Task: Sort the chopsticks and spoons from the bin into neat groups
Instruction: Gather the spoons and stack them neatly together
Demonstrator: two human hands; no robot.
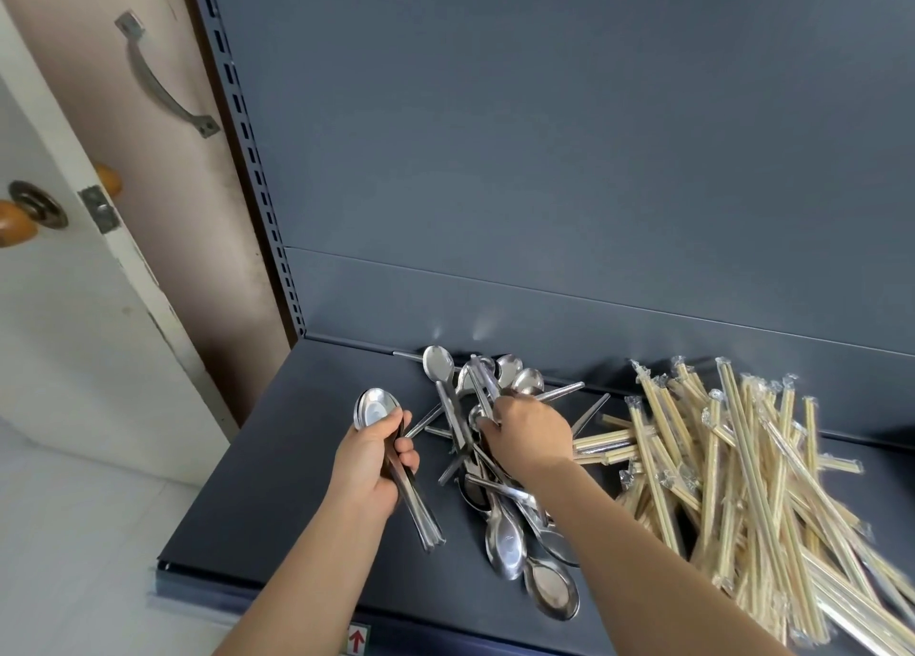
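Note:
A loose pile of steel spoons (500, 521) lies in the middle of the dark grey shelf (277, 497). My left hand (371, 462) grips a stacked bundle of spoons (376, 410) by the handles, bowls pointing away, to the left of the pile. My right hand (527, 432) is down on the pile's far part, its fingers curled round a spoon handle there. A big heap of plastic-wrapped wooden chopsticks (742, 482) covers the shelf's right side.
The shelf's grey back panel (544, 185) rises right behind the piles. A slotted upright (257, 170) runs along its left edge. A white door with a brown knob (15, 222) stands at the left. The shelf's front edge (297, 591) is near my forearms.

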